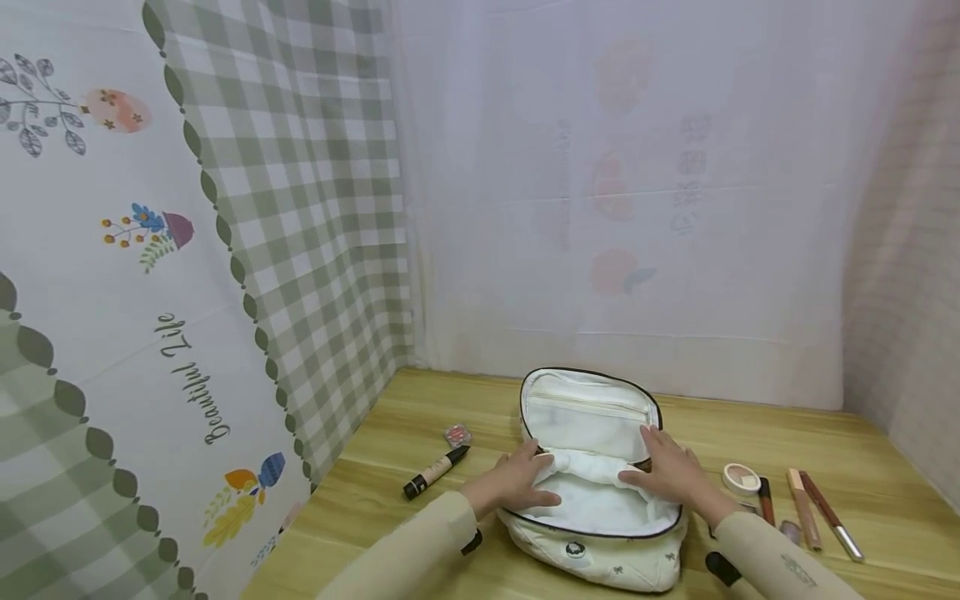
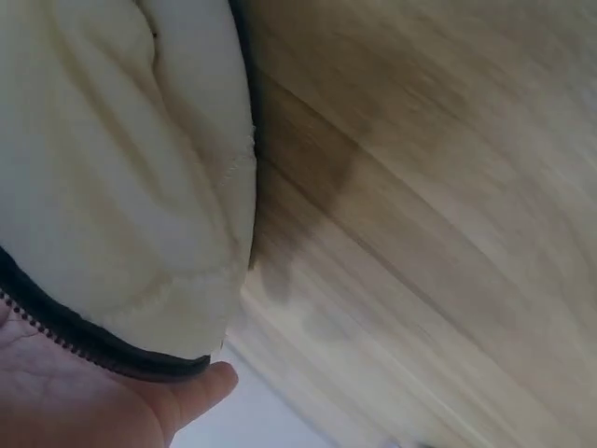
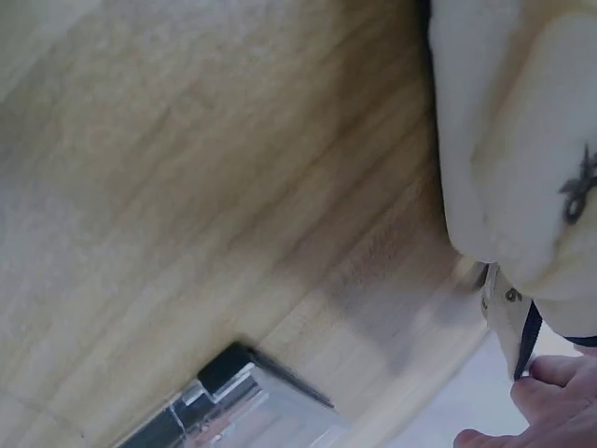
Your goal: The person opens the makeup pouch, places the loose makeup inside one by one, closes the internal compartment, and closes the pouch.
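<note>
A white quilted cosmetic bag (image 1: 600,558) with dark piping stands unzipped on the table, its lid (image 1: 585,417) tipped back to show a zipped inner pocket. My left hand (image 1: 517,479) holds the bag's left rim, thumb reaching over the white lining. Opposite it, my right hand (image 1: 671,471) holds the right rim near the lid's hinge, thumb inside. Close up in the left wrist view, the dark zipper edge (image 2: 89,345) crosses my palm. The right wrist view has fingertips at the bag's dark-edged corner (image 3: 529,336). Lining fills the visible interior.
Left of the bag lie a dark-capped tube (image 1: 437,472) and a small clear case (image 1: 457,435). On the right are a round compact (image 1: 741,478), a dark lip tube (image 1: 766,502), a peach tube (image 1: 805,510) and a brown pencil (image 1: 831,515). Curtains surround the wooden table (image 1: 360,533).
</note>
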`<act>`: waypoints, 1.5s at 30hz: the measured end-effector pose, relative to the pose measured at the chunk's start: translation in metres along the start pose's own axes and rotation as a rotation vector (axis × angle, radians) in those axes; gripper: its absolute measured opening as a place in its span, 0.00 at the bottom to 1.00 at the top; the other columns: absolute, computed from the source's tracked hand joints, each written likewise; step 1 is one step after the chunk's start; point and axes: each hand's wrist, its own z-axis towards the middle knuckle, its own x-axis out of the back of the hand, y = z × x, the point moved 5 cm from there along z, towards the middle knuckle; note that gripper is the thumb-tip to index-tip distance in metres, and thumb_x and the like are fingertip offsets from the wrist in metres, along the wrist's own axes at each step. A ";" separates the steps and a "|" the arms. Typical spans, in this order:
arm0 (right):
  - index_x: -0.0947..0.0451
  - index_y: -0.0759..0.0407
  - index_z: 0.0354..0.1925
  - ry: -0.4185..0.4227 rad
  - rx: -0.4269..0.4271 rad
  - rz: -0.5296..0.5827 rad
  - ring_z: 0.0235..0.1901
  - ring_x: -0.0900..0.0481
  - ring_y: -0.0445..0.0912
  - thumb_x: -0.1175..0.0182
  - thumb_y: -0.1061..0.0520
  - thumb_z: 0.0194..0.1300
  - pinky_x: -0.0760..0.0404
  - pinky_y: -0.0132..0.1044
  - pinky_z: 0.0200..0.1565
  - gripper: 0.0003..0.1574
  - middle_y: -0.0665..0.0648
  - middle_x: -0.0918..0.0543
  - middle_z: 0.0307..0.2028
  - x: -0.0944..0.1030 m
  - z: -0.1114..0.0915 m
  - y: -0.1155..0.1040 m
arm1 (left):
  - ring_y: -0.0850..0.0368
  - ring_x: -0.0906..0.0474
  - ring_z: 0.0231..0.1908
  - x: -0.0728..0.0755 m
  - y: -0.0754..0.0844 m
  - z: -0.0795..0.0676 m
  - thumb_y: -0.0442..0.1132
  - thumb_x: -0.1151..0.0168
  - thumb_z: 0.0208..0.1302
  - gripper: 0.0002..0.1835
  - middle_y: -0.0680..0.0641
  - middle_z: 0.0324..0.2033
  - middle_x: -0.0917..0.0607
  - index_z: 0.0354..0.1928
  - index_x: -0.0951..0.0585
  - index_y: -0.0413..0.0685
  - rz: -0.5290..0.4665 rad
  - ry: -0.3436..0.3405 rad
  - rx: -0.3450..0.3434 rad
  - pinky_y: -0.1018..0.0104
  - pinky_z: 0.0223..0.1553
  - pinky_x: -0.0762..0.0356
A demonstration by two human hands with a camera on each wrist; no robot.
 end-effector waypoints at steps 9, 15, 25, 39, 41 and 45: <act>0.44 0.80 0.69 0.012 0.027 0.003 0.65 0.42 0.75 0.34 0.33 0.60 0.47 0.78 0.57 0.62 0.83 0.40 0.66 0.004 -0.003 -0.001 | 0.45 0.49 0.74 0.000 -0.021 -0.003 0.61 0.36 0.63 0.42 0.41 0.75 0.44 0.74 0.35 0.51 0.016 0.033 -0.046 0.39 0.69 0.47; 0.42 0.77 0.69 0.025 0.047 0.003 0.65 0.41 0.75 0.35 0.34 0.61 0.44 0.77 0.57 0.59 0.81 0.39 0.66 0.014 -0.007 -0.007 | 0.47 0.50 0.74 0.003 -0.027 -0.007 0.65 0.37 0.61 0.45 0.45 0.76 0.46 0.75 0.36 0.51 0.027 0.013 -0.104 0.42 0.70 0.48; 0.39 0.77 0.68 0.062 0.077 0.036 0.62 0.37 0.74 0.34 0.37 0.61 0.39 0.73 0.57 0.55 0.81 0.36 0.64 0.027 -0.019 -0.008 | 0.50 0.43 0.72 0.003 -0.019 -0.021 0.64 0.32 0.58 0.49 0.42 0.74 0.40 0.74 0.36 0.42 0.012 -0.044 -0.169 0.62 0.69 0.43; 0.37 0.76 0.67 0.068 0.039 0.087 0.60 0.34 0.75 0.36 0.41 0.66 0.31 0.68 0.55 0.48 0.79 0.32 0.63 0.046 -0.037 0.004 | 0.50 0.45 0.72 -0.016 -0.013 -0.027 0.71 0.30 0.47 0.58 0.43 0.75 0.43 0.76 0.39 0.49 0.190 -0.050 -0.176 0.63 0.69 0.43; 0.36 0.75 0.67 0.075 0.034 0.085 0.59 0.32 0.75 0.36 0.42 0.67 0.30 0.68 0.53 0.47 0.80 0.31 0.61 0.049 -0.039 0.008 | 0.49 0.44 0.72 -0.016 -0.012 -0.028 0.71 0.30 0.47 0.58 0.43 0.75 0.42 0.76 0.39 0.49 0.193 -0.041 -0.181 0.62 0.69 0.43; 0.35 0.77 0.65 0.088 0.027 0.064 0.57 0.31 0.76 0.36 0.43 0.67 0.29 0.68 0.52 0.46 0.81 0.30 0.59 0.053 -0.045 0.017 | 0.49 0.43 0.72 -0.016 -0.012 -0.030 0.72 0.32 0.48 0.57 0.43 0.73 0.40 0.75 0.38 0.48 0.219 -0.021 -0.203 0.61 0.70 0.43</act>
